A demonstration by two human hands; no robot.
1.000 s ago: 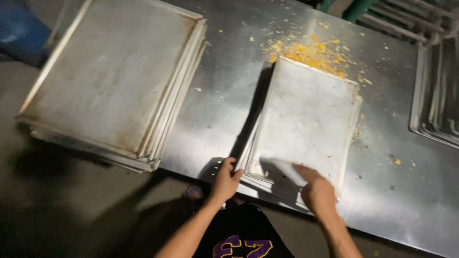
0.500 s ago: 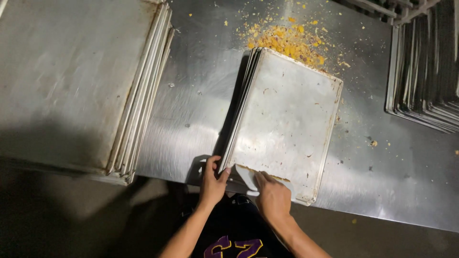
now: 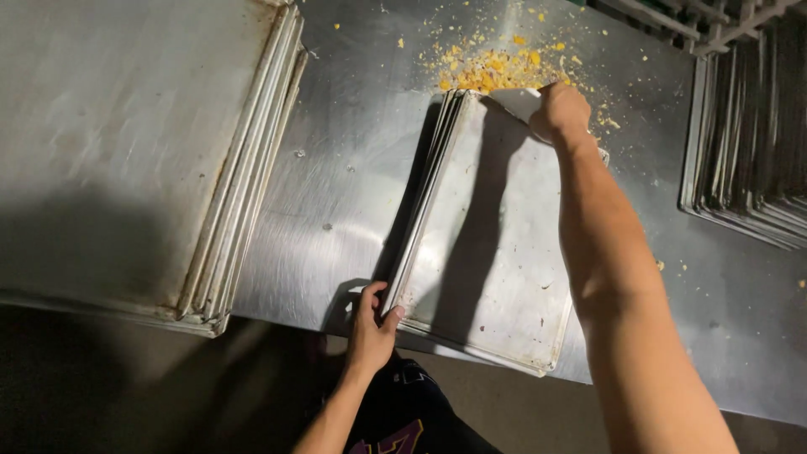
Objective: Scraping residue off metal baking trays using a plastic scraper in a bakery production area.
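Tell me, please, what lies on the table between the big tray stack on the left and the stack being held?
Only bare steel table with a few crumbs, seen in the head view.

Our two bare forearms, sleeveless, and below them our dark top (image 3: 403, 420) with purple and yellow print.

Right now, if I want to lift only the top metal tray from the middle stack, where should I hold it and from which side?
Probably by its long left rim, from the left: the middle stack fans out there, so each edge shows separately. The left hand already pinches the near left corner. The right hand holds a pale scraper at the far end, beside yellow crumbs.
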